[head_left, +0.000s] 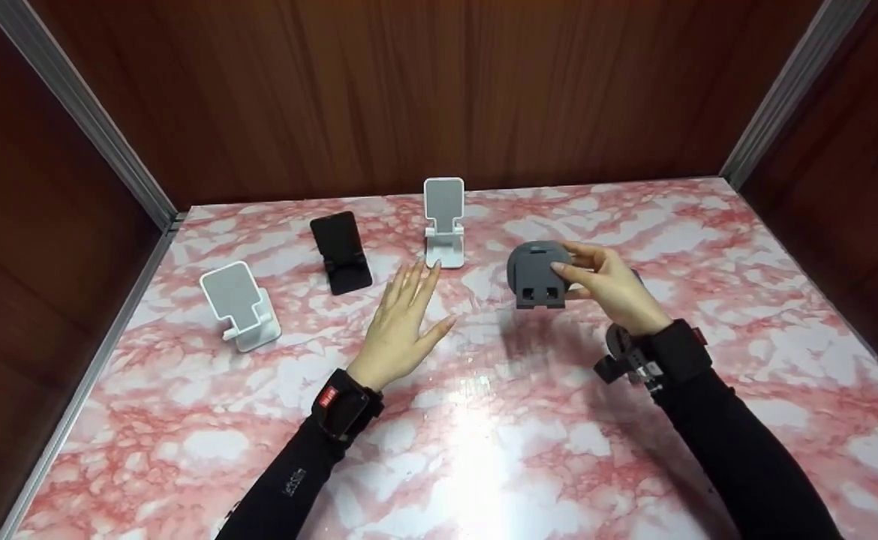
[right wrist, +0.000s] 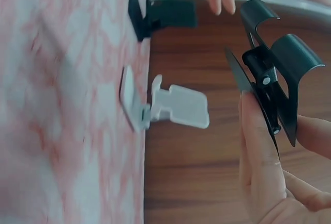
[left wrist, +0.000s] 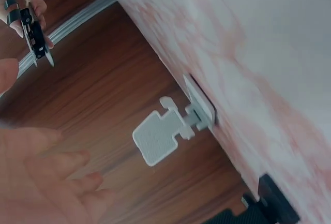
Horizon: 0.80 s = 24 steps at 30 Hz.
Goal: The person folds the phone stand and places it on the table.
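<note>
My right hand holds a dark grey folding phone stand above the right side of the table, thumb on its near face and fingers behind. In the right wrist view the same stand shows two curved hooks and a hinge between thin plates. My left hand hovers palm down near the middle, fingers extended, holding nothing. Just beyond its fingertips in the head view stands a white phone stand with a grey pad. To its left are a black phone stand and another white one.
The pink-and-white marbled table is bounded by a brown wood-grain back wall and side walls. Metal strips run along the corners. Both wrists carry black straps with devices; the right wrist device projects toward the table.
</note>
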Each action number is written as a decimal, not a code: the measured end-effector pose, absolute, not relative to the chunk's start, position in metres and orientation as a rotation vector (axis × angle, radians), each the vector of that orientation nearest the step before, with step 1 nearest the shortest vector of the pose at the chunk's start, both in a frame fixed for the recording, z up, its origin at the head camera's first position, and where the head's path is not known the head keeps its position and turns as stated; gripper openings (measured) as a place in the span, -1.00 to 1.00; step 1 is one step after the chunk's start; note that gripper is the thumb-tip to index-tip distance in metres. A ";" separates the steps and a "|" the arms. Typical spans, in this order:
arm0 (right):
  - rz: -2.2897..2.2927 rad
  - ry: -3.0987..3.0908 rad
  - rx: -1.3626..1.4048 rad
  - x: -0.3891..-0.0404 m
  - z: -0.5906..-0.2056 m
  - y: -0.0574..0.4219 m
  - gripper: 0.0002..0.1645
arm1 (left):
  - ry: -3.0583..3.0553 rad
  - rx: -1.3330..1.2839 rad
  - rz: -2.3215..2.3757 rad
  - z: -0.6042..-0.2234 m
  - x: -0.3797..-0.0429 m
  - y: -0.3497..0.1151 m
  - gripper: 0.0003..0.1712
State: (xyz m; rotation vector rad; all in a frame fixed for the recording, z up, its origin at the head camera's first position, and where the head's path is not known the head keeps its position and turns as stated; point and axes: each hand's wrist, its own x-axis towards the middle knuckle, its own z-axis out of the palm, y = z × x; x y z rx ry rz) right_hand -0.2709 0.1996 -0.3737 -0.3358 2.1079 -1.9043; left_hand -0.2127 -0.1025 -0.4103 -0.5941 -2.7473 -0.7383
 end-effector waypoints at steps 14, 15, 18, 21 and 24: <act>-1.588 2.321 -0.302 -0.304 -0.384 0.211 -0.30 | -2.812 -0.538 -0.589 -0.420 -0.210 -0.110 -0.18; -1.538 2.356 -0.294 -0.306 -0.385 0.211 -0.31 | -2.816 -0.532 -0.588 -0.420 -0.209 -0.111 -0.17; -1.371 2.460 -0.279 -0.312 -0.387 0.212 -0.33 | -2.823 -0.521 -0.593 -0.420 -0.209 -0.112 -0.16; -1.270 2.513 -0.254 -0.318 -0.389 0.212 -0.33 | -2.828 -0.519 -0.598 -0.421 -0.209 -0.114 -0.16; -1.227 2.540 -0.238 -0.324 -0.392 0.212 -0.32 | -2.839 -0.520 -0.599 -0.421 -0.209 -0.115 -0.17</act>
